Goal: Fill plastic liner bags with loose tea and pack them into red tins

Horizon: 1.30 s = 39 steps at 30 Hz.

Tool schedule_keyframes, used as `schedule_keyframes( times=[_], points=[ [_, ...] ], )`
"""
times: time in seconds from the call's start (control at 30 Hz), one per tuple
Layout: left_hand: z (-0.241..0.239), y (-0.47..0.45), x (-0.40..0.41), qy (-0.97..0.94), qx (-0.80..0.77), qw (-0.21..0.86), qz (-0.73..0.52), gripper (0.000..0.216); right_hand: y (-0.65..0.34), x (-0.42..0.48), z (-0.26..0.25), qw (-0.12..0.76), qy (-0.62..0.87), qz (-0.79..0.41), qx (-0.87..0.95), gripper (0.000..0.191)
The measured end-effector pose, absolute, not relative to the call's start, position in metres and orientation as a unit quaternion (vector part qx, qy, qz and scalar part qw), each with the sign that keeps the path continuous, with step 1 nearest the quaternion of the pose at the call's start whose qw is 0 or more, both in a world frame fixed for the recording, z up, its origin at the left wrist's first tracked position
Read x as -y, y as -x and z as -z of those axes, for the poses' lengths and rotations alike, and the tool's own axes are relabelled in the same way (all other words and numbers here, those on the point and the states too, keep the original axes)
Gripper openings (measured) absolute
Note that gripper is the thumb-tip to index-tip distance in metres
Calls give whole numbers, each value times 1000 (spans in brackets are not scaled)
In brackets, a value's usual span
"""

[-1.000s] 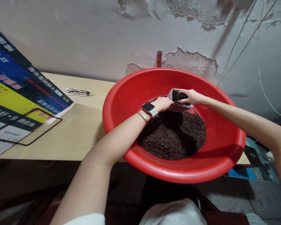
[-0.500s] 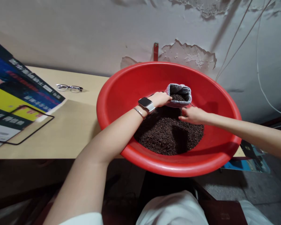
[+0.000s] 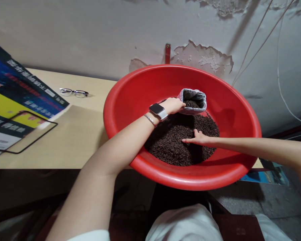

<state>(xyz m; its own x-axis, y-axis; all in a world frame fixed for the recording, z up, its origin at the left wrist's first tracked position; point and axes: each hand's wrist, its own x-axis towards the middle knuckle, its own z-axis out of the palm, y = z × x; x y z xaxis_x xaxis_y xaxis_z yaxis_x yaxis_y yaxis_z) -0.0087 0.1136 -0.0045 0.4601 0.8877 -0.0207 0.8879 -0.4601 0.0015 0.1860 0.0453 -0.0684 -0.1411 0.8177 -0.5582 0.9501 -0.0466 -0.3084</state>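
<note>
A big red basin [image 3: 120, 100] stands on the table's edge with a heap of dark loose tea leaves [image 3: 175, 144] in it. My left hand [image 3: 174, 104], with a watch and a bracelet on the wrist, grips the rim of a small clear plastic bag [image 3: 193, 95] partly filled with the same dark leaves, at the far side of the heap. My right hand [image 3: 198, 138] lies low on the heap, fingers stretched out flat and pointing left, touching the leaves; I cannot see any leaves held in it.
A pair of glasses [image 3: 74, 92] lies on the beige table [image 3: 72, 140] left of the basin. A blue and yellow printed poster [image 3: 17, 97] and a black wire frame [image 3: 27, 140] cover the left end. A peeling wall with cables stands behind.
My right hand left the bag's mouth, came toward me and sank onto the heap of leaves. My left hand kept its hold on the bag.
</note>
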Motion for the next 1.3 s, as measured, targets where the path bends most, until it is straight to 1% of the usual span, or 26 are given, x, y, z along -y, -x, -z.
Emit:
schedule_keyframes(
  times=[0.07, 0.17, 0.27, 0.33, 0.47, 0.53, 0.63, 0.8, 0.87, 0.97, 1.07, 1.13, 1.23, 1.3],
  points=[
    [4, 8, -113, -851, -525, -13, 32, 33, -180, -43, 69, 84, -626, 323, -705, 116],
    [4, 8, -113, -854, -519, -26, 34, 33, -171, -41, 72, 67, -590, 334, -732, 119],
    [7, 10, -115, -854, -518, -29, 31, 33, -163, -41, 76, 69, -582, 316, -746, 115],
    [8, 10, -115, -855, -517, -30, 30, 34, -160, -43, 79, 65, -583, 292, -755, 104],
    [5, 10, -114, -854, -518, -24, 34, 34, -164, -50, 83, 45, -554, 252, -793, 70],
    [4, 10, -112, -853, -520, -22, 36, 34, -167, -55, 83, 46, -538, 228, -810, 60],
    [4, 10, -113, -854, -520, -18, 32, 34, -172, -62, 83, 42, -510, 220, -830, 53],
    [8, 12, -117, -853, -522, -5, 22, 33, -180, -70, 77, 18, -475, 258, -841, 46],
    [9, 12, -118, -853, -521, -8, 24, 33, -183, -73, 67, 7, -458, 274, -845, 40],
    [11, 12, -119, -857, -515, -16, 29, 34, -186, -84, 40, -33, -417, 283, -863, 32],
    [10, 12, -119, -861, -508, -13, 26, 33, -182, -105, 5, -77, -405, 259, -874, 31],
    [9, 12, -118, -861, -508, -13, 23, 31, -177, -125, -15, -91, -424, 207, -877, 33],
    [7, 13, -116, -858, -513, -20, 22, 30, -168, -155, -30, -84, -453, 100, -882, 37],
    [7, 14, -116, -858, -512, -22, 25, 31, -162, -170, -30, -64, -466, 48, -881, 45]
  ],
)
